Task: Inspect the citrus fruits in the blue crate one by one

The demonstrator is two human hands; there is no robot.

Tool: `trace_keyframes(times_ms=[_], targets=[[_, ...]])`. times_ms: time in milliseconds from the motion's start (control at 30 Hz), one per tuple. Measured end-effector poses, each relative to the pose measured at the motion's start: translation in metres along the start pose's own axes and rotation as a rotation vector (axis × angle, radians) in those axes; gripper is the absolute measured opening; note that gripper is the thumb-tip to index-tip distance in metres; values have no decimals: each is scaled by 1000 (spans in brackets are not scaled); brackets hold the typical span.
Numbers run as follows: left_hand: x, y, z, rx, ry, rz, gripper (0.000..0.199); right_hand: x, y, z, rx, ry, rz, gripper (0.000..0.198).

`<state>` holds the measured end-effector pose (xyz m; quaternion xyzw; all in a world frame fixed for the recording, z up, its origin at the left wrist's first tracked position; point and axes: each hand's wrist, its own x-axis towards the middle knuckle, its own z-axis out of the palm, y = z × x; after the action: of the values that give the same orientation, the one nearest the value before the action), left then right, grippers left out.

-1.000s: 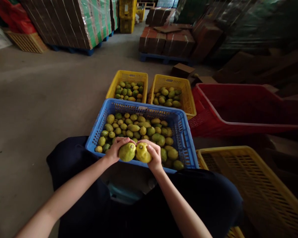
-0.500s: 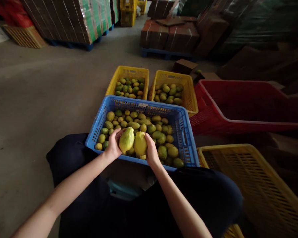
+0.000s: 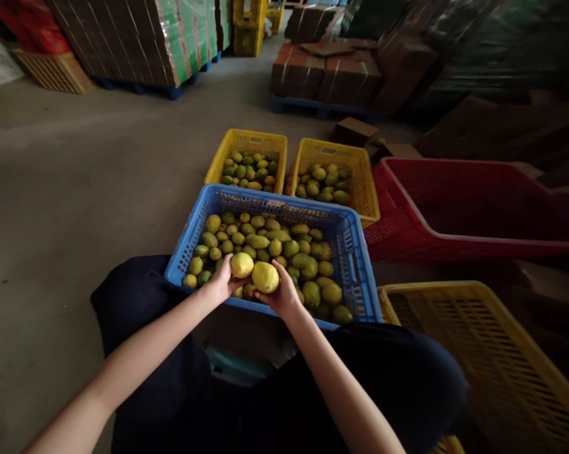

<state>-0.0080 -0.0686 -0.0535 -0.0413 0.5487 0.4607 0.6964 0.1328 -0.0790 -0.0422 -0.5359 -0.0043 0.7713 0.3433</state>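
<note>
My left hand is closed around a yellow lemon, seen nearly end-on. Right beside it, a larger yellow lemon rests in the fingers of my right hand. Both fruits are held over the near side of a blue plastic crate. Many yellow and green lemons lie loose inside that crate, under and beyond my hands. Some of my fingers are hidden behind the fruit.
Two yellow crates with more lemons stand just past the blue one. To the right are a red crate and another yellow crate. Strapped cardboard stacks on blue pallets and a wrapped pallet load stand farther back.
Both lemons have been turned in my fingers, from upright and side-on to showing their ends. My right hand has rolled more under its lemon. The hands stay over the blue crate.
</note>
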Motion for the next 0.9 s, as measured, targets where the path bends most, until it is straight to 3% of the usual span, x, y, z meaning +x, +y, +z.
trace_keyframes(times_ms=[233, 600, 767, 900], targets=[[-10, 2, 7, 228, 13, -53, 32, 6, 2, -6, 133, 67, 60, 31], [-6, 7, 8, 290, -11, -34, 32, 7, 0, -5, -10, 41, 14, 34], [-6, 12, 5, 602, -124, 130, 47, 6, -7, -12, -81, -1, -132, 21], [-13, 16, -2, 757, -291, 307, 47, 3, -10, -21, -242, -109, -426, 51]])
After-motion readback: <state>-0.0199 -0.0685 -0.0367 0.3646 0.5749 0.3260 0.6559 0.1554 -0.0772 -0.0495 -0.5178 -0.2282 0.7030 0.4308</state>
